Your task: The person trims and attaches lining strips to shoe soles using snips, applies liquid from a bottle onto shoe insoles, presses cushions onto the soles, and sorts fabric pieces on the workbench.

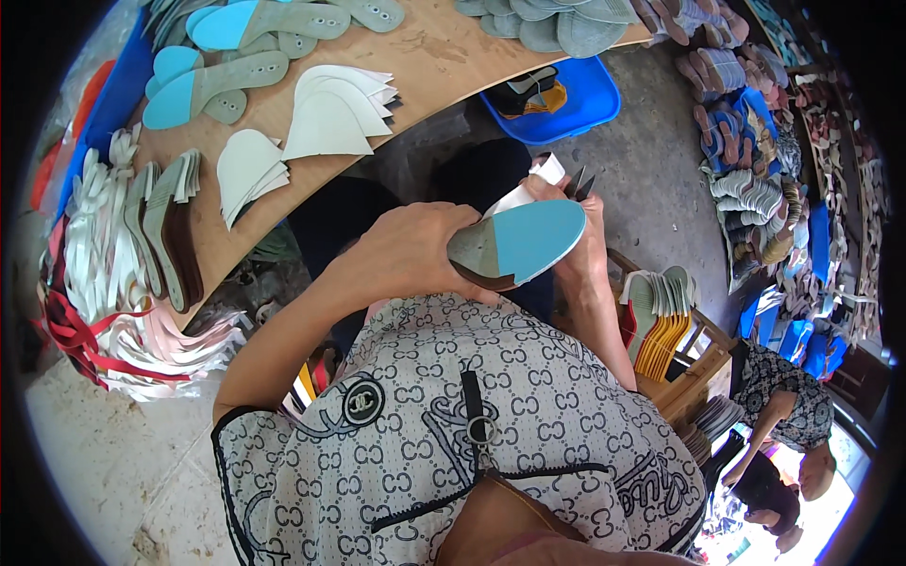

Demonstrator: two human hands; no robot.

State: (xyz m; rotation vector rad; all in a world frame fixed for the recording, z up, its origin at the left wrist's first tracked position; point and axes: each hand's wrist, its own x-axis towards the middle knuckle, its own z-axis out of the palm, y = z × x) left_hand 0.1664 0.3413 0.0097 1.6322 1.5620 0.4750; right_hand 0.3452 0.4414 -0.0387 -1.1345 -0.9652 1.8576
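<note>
My left hand (415,243) is closed around a shoe insole (538,241) with a light blue toe part, a grey-green part and a dark brown edge near the fingers. The insole is held tilted over my lap. Behind it, a white strip (511,201) shows partly. My right hand (578,222) is closed at the insole's far right side, its fingers bent by a folded white end (548,169) of material. Two dark pointed blades of scissors (584,183) stick out of this hand; their handles are hidden in the grip.
On the wooden table (415,57) lie blue-and-grey insoles (212,90), white toe-shaped pieces (330,118) and brown-edged soles (170,231). White straps (99,226) hang at left. A blue basin (595,99) stands on the floor. Yellow-edged soles (661,321) fill a wooden rack at right, near other people.
</note>
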